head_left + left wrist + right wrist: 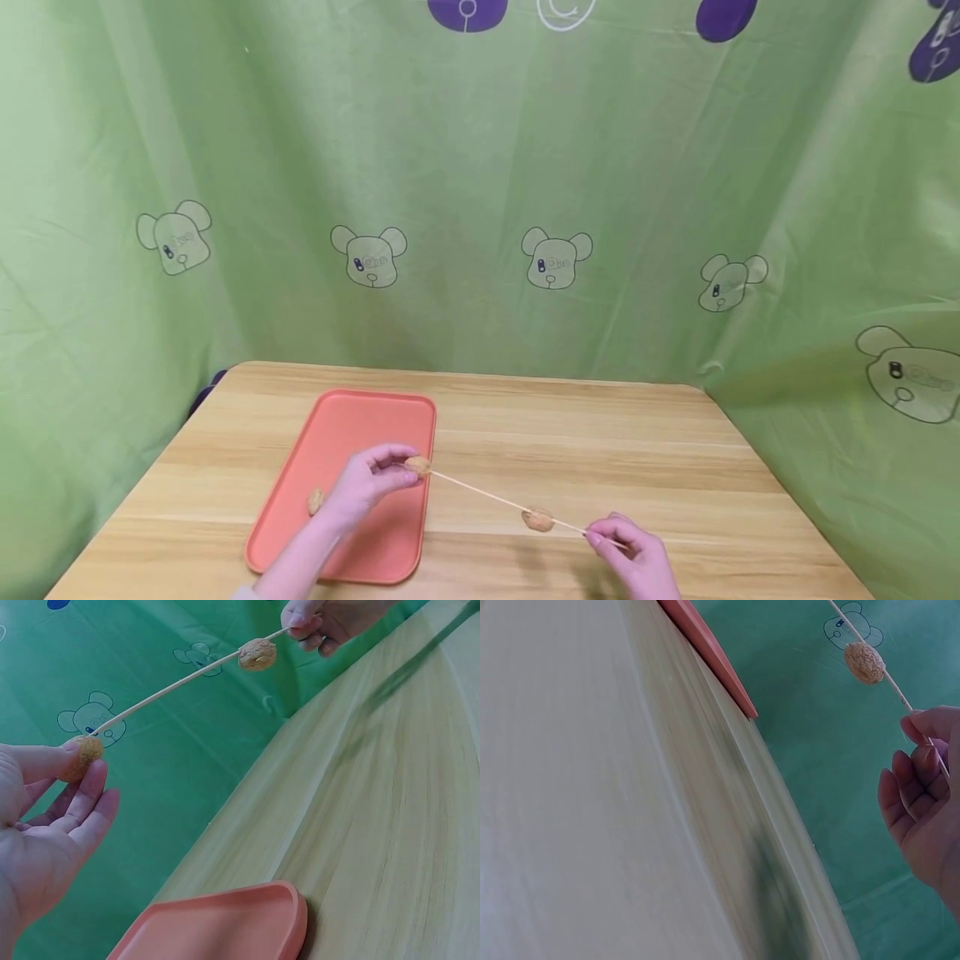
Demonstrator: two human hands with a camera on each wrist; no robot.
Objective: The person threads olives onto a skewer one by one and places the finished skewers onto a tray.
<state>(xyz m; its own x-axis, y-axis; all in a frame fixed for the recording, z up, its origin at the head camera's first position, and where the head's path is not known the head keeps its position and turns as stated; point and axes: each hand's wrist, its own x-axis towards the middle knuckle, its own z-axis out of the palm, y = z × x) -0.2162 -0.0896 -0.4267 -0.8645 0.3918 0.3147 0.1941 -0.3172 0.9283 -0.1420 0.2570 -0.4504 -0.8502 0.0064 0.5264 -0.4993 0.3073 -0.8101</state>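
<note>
A thin wooden skewer (pixel 480 493) slants through the air between both hands, above the table. My left hand (pixel 371 479) pinches a small brown, wrinkled ball (pixel 417 466) between thumb and fingers, at the skewer's far end. A second wrinkled brown ball (pixel 537 520), oval in shape, sits on the skewer closer to the other hand. My right hand (pixel 633 554) grips the skewer near its lower end, thumb against fingers, as the right wrist view also shows. A third brown ball (pixel 316 501) lies on the pink tray (pixel 367 417), beside my left forearm.
The pink tray rests on the left side of a wood-grain table (pixel 600 433). A green curtain (pixel 450 167) with bear-head prints hangs behind the table and along both sides.
</note>
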